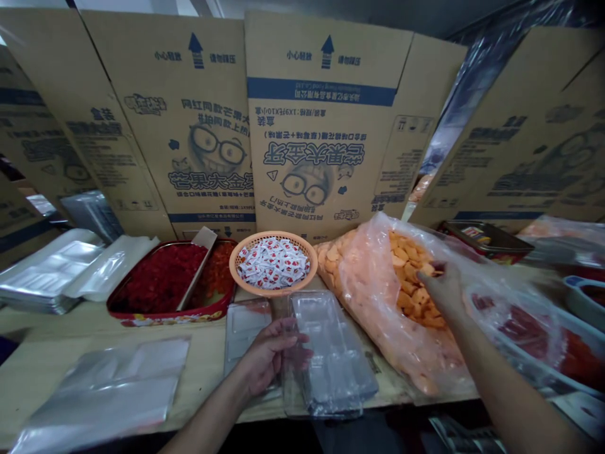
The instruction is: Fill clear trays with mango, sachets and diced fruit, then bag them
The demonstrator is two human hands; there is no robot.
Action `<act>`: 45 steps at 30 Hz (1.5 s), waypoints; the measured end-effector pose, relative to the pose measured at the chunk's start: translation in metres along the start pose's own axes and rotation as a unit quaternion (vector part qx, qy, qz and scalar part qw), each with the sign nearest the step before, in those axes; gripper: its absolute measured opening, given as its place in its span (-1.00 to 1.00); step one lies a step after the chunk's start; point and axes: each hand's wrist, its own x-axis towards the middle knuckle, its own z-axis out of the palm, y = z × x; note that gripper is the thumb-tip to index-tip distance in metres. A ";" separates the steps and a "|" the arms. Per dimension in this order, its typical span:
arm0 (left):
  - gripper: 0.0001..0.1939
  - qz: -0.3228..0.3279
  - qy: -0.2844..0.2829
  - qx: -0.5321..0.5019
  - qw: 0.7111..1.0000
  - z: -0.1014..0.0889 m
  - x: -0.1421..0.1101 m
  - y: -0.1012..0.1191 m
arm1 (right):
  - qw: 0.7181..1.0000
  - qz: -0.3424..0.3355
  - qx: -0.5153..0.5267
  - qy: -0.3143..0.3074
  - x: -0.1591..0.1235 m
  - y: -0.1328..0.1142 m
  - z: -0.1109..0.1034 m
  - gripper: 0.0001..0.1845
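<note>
My left hand (269, 358) is closed on the left edge of a clear plastic tray (331, 353) that lies near the front edge of the wooden table (47, 359). My right hand (442, 287) reaches into an open plastic bag (378, 284) of orange snack pieces (411, 271), with its fingers pinched among the pieces. A second clear tray (243, 328) lies just left of the held one.
An orange basket of small white sachets (273, 261) stands behind the trays. A red tin of red pieces (165, 284) sits to its left, with stacks of clear trays (47, 274) and foil bags (108, 391) further left. Cardboard boxes (321, 120) wall the back. More containers (543, 334) lie right.
</note>
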 end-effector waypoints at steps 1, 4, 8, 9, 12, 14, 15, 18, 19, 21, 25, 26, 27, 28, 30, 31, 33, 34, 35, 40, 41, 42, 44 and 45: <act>-0.50 0.001 -0.003 -0.001 1.000 -0.001 0.000 0.000 | 0.986 0.068 0.146 0.039 -0.005 -0.017 -0.003 -0.74; -0.52 0.003 -0.016 -0.005 1.000 0.000 0.000 0.000 | 0.886 0.139 0.438 -0.059 -0.032 -0.080 -0.007 -0.55; -0.55 0.007 -0.027 -0.019 0.999 0.001 -0.008 0.000 | 0.827 0.084 0.500 -0.243 -0.084 -0.149 0.006 -0.56; -0.56 0.009 -0.027 -0.025 0.999 0.001 -0.011 0.000 | 0.825 0.053 0.490 -0.276 -0.096 -0.160 0.013 -0.60; -0.58 0.015 -0.017 -0.047 0.999 -0.005 -0.021 0.002 | 0.853 -0.090 0.400 -0.323 -0.118 -0.181 0.035 -0.68; -0.57 0.020 -0.007 -0.059 0.998 -0.012 -0.027 0.004 | 0.872 -0.222 0.297 -0.320 -0.126 -0.193 0.049 -0.71; -0.56 0.024 -0.001 -0.064 0.998 -0.016 -0.030 0.005 | 0.869 -0.288 0.247 -0.317 -0.129 -0.200 0.054 -0.72; -0.52 0.037 0.019 -0.071 0.997 -0.025 -0.035 0.006 | 0.825 -0.427 0.170 -0.330 -0.137 -0.221 0.064 -0.67; -0.52 0.039 0.023 -0.071 0.996 -0.028 -0.036 0.006 | 0.811 -0.448 0.165 -0.338 -0.141 -0.227 0.066 -0.63; -0.51 0.042 0.020 -0.072 0.996 -0.033 -0.037 0.005 | 0.800 -0.459 0.167 -0.350 -0.146 -0.238 0.068 -0.54; -0.52 0.048 0.009 -0.085 0.995 -0.041 -0.039 0.003 | 0.814 -0.415 0.174 -0.367 -0.148 -0.244 0.068 -0.57; -0.53 0.049 0.010 -0.089 0.995 -0.043 -0.039 0.003 | 0.820 -0.401 0.178 -0.369 -0.146 -0.243 0.067 -0.61; -0.53 0.051 0.012 -0.090 0.995 -0.044 -0.039 0.003 | 0.824 -0.390 0.181 -0.368 -0.144 -0.241 0.068 -0.65; -0.53 0.054 0.012 -0.089 0.994 -0.046 -0.040 0.003 | 0.828 -0.383 0.183 -0.367 -0.142 -0.239 0.068 -0.68; -0.53 0.057 0.011 -0.085 0.995 -0.048 -0.041 0.003 | 0.826 -0.386 0.178 -0.369 -0.139 -0.237 0.069 -0.72; -0.52 0.058 0.010 -0.084 0.995 -0.049 -0.042 0.003 | 0.823 -0.394 0.170 -0.373 -0.138 -0.237 0.069 -0.72; -0.51 0.058 0.008 -0.082 0.995 -0.049 -0.043 0.003 | 0.814 -0.413 0.144 -0.382 -0.140 -0.242 0.068 -0.68; -0.50 0.058 0.006 -0.080 0.995 -0.049 -0.044 0.003 | 0.808 -0.425 0.126 -0.388 -0.142 -0.247 0.067 -0.65; -0.49 0.058 0.004 -0.077 0.995 -0.049 -0.045 0.003 | 0.799 -0.439 0.102 -0.398 -0.144 -0.254 0.065 -0.62; -0.47 0.049 -0.008 -0.068 0.996 -0.046 -0.048 0.001 | 0.750 -0.492 -0.014 -0.442 -0.152 -0.283 0.063 -0.56; -0.48 0.046 -0.011 -0.070 0.996 -0.046 -0.048 0.001 | 0.745 -0.499 -0.013 -0.443 -0.152 -0.285 0.064 -0.62; -0.48 0.045 -0.014 -0.073 0.996 -0.046 -0.049 0.001 | 0.744 -0.501 -0.001 -0.442 -0.150 -0.285 0.066 -0.70; -0.48 0.048 -0.013 -0.078 0.996 -0.048 -0.049 0.001 | 0.759 -0.486 0.050 -0.430 -0.145 -0.282 0.071 -0.87; -0.48 0.049 -0.010 -0.080 0.995 -0.048 -0.050 0.001 | 0.780 -0.463 0.086 -0.412 -0.142 -0.279 0.073 -0.92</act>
